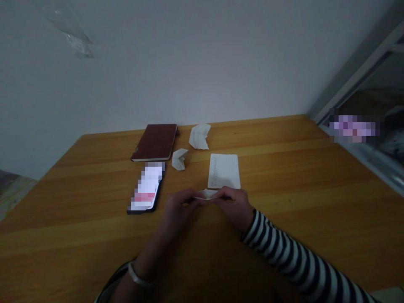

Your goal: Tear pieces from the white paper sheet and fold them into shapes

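Between my two hands is a small folded piece of white paper [206,194], seen nearly edge-on. My left hand [179,208] pinches its left end between thumb and fingers. At the right end, my right hand [232,205] grips it the same way. Just beyond lies a flat lined sheet of paper [224,170] with some writing along its left side. Two folded paper pieces with notched, arrow-like shapes rest farther off: a smaller folded paper [179,160] and a larger folded paper [198,136] behind it.
A brown-covered notebook [155,142] lies at the back left of the wooden table [299,176]. In front of it is a phone [147,187] with a lit, blurred screen. A pale wall [202,63] rises behind the table's far edge.
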`<state>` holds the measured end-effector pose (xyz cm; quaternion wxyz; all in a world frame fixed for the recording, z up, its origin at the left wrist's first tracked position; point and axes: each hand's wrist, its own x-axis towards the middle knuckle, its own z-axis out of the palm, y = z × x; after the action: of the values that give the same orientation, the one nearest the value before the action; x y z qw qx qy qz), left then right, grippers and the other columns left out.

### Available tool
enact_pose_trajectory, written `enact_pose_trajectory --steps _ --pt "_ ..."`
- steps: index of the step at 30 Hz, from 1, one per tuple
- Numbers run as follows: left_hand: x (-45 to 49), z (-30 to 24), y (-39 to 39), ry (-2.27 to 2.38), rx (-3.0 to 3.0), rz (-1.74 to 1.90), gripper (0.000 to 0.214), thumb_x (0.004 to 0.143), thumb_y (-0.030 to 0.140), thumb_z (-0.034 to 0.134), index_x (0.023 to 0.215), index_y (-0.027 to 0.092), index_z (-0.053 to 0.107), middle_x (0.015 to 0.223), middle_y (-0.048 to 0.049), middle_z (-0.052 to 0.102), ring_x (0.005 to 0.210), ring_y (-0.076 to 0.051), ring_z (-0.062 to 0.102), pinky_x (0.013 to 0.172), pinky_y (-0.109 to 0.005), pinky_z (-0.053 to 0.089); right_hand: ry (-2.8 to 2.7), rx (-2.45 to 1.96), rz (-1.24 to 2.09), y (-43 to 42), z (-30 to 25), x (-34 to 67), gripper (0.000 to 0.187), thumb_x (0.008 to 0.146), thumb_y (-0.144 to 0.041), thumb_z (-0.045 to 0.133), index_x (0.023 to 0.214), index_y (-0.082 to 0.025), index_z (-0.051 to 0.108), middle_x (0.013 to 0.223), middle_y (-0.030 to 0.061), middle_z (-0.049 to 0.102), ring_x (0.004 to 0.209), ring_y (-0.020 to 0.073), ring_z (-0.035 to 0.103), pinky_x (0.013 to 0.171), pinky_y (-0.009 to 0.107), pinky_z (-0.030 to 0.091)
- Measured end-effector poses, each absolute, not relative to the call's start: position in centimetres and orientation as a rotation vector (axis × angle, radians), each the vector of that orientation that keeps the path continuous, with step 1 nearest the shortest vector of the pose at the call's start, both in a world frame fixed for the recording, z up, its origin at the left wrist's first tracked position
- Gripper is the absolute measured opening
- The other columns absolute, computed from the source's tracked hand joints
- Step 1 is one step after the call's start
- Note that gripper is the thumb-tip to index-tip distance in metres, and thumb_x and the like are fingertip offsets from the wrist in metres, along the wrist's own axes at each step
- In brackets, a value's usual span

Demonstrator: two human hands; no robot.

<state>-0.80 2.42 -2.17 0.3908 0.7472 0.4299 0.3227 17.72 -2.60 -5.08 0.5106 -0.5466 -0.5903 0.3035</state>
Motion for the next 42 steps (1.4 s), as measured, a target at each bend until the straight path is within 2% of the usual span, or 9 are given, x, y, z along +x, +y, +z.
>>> enact_pose_trajectory --steps 4,7,12,15,21,25,31,37,42 --pt "-1.2 -2.3 2.5 1.177 1.871 0.77 0.007 0.072 0.025 0.075 0.073 0.018 0.074 0.067 -0.003 0.074 0.06 -0.019 0.068 0.056 -0.027 0.052 -1.511 -1.299 0.71 -2.4 -5.3 17.9 0.017 0.079 -0.034 0.075 0.071 -0.02 0.07 0.064 0.0014 0.072 0.058 0.0147 0.068 0.055 0.023 0.051" --pt "-1.1 -2.3 2.2 1.252 1.958 0.809 0.004 0.072 0.023 0.074 0.07 0.019 0.074 0.064 -0.002 0.073 0.057 -0.019 0.067 0.053 -0.026 0.05 -1.569 -1.386 0.575 -2.2 -5.3 17.8 0.016 0.084 -0.031 0.069 0.073 -0.02 0.069 0.064 0.0011 0.072 0.056 0.0144 0.066 0.055 0.024 0.05" --pt "-0.9 -2.3 1.8 1.209 2.065 0.959 0.009 0.072 0.013 0.068 0.073 0.021 0.071 0.07 -0.0005 0.074 0.061 -0.018 0.068 0.058 -0.028 0.055 -1.742 -1.337 0.352 -2.3 -5.4 18.0 0.02 0.094 -0.026 0.054 0.083 -0.021 0.071 0.078 0.0049 0.075 0.072 0.0172 0.069 0.07 0.029 0.054" --pt "-1.1 -2.6 1.6 1.143 2.038 1.007 0.008 0.075 0.012 0.066 0.076 0.019 0.07 0.076 -0.0015 0.074 0.067 -0.017 0.07 0.064 -0.028 0.057 -1.799 -1.216 0.312 -2.5 -5.6 18.4 0.019 0.094 -0.026 0.053 0.09 -0.022 0.071 0.086 0.0049 0.075 0.079 0.0173 0.07 0.074 0.03 0.056" --pt "-0.8 -2.3 0.7 0.981 2.162 1.084 0.007 0.08 0.016 0.066 0.075 0.019 0.069 0.081 -0.0041 0.076 0.072 -0.017 0.072 0.063 -0.023 0.056 -1.739 -1.188 0.146 -2.9 -5.7 18.8 0.022 0.094 -0.019 0.052 0.084 -0.023 0.071 0.079 0.005 0.075 0.075 0.0182 0.07 0.07 0.032 0.056" --pt "-0.5 -2.0 0.2 1.07 2.163 1.125 0.007 0.081 0.016 0.065 0.077 0.02 0.069 0.08 -0.0037 0.077 0.071 -0.017 0.073 0.064 -0.024 0.057 -1.732 -1.244 0.068 -3.0 -5.3 18.6 0.025 0.094 -0.019 0.05 0.08 -0.023 0.07 0.078 0.0056 0.076 0.074 0.019 0.071 0.071 0.033 0.056" --pt "-0.7 -2.4 0.2 1.195 2.103 1.146 0.005 0.079 0.018 0.066 0.075 0.02 0.068 0.073 -0.0011 0.076 0.063 -0.016 0.071 0.06 -0.024 0.056 -1.567 -1.179 0.373 -3.2 -5.0 18.0 0.005 0.09 -0.021 0.06 0.089 -0.025 0.062 0.101 0.005 0.076 0.096 0.0206 0.072 0.085 0.038 0.058" --pt "-0.8 -2.5 -0.1 1.184 2.116 1.137 0.004 0.08 0.018 0.066 0.076 0.02 0.066 0.072 -0.0005 0.074 0.062 -0.015 0.07 0.059 -0.022 0.055 -1.297 -1.183 0.766 -3.3 -5.3 17.6 0.038 0.081 -0.024 0.074 0.114 -0.027 0.057 0.098 0.004 0.077 0.093 0.0212 0.074 0.083 0.036 0.059" --pt "-0.6 -2.6 0.0 1.02 2.209 1.169 0.01 0.084 0.013 0.062 0.081 0.02 0.067 0.074 -0.0016 0.073 0.063 -0.014 0.069 0.057 -0.021 0.052 -1.375 -1.168 0.83 -3.2 -4.7 17.8 0.022 0.083 -0.027 0.071 0.105 -0.027 0.069 0.099 0.0035 0.077 0.09 0.0203 0.074 0.082 0.034 0.06"
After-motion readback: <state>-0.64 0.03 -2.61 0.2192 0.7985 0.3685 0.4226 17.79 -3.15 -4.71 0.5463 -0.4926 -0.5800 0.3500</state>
